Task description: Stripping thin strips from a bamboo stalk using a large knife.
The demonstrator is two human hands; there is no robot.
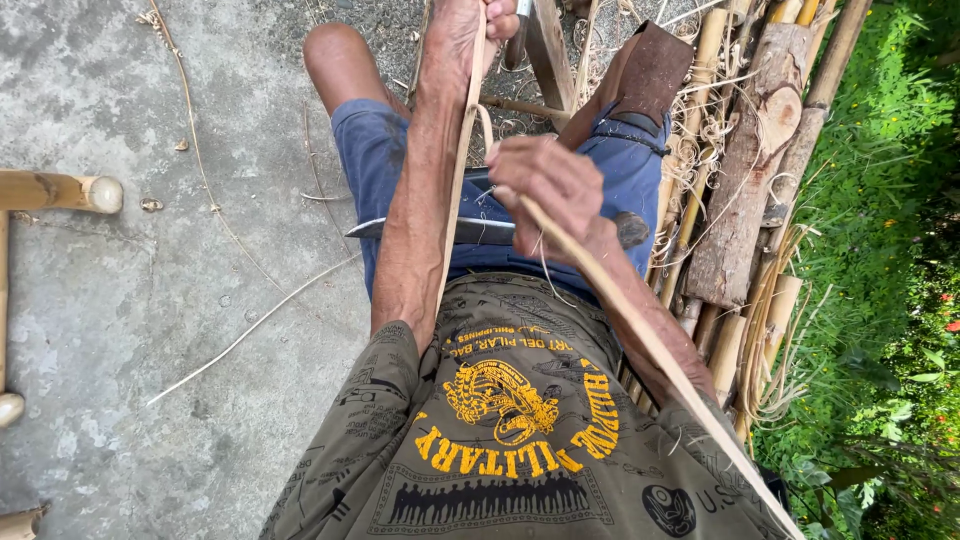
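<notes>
Strip (600, 300): long axis diagonal from top centre, over lap, to lower right. Right hand (548, 185) clenched around mid-length above blade (480, 230); left hand (490, 22) gripping far end.

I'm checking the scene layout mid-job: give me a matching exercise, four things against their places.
Things:
1. knife
2. log
3. bamboo pole end
4. grass

Places:
A. far right edge
B. across the lap, under the right hand
C. left, over the concrete
D. among the bamboo pile, right of the leg

Pairs: 1-B, 2-D, 3-C, 4-A
</notes>
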